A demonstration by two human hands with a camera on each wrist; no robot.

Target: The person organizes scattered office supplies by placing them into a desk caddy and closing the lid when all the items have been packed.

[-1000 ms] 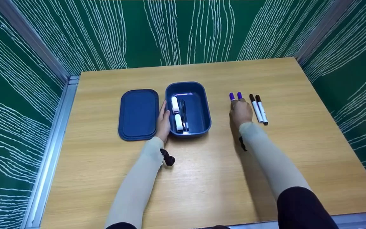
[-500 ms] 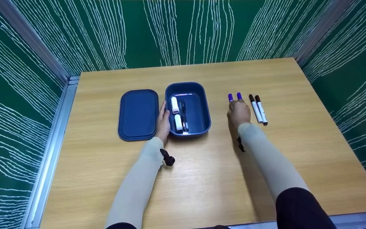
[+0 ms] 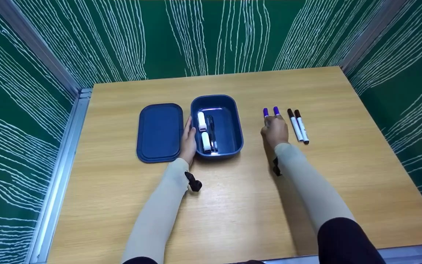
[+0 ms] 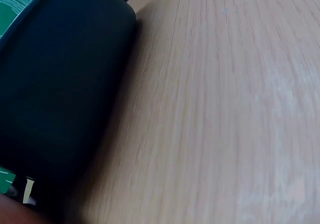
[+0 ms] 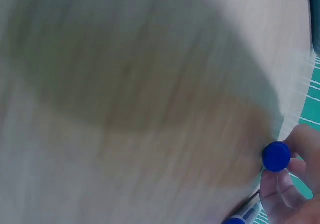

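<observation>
Fingers, head view: we record the right hand [image 3: 276, 129] curled over two purple-capped markers [image 3: 270, 112] on the table [image 3: 233, 205], gripping at least one; two black-capped markers [image 3: 298, 125] lie just beside; the left hand [image 3: 188, 139] rests with straight fingers against the blue box [image 3: 233, 121], between it and the lid [image 3: 159, 132]; the box holds white items and a dark pen. Left wrist view: we see only the dark box wall [image 4: 60, 98] on the wood; fingers hidden. Right wrist view: blurred; fingertips [image 5: 305, 149] pinch a marker, its blue cap end [image 5: 276, 156] facing us.
</observation>
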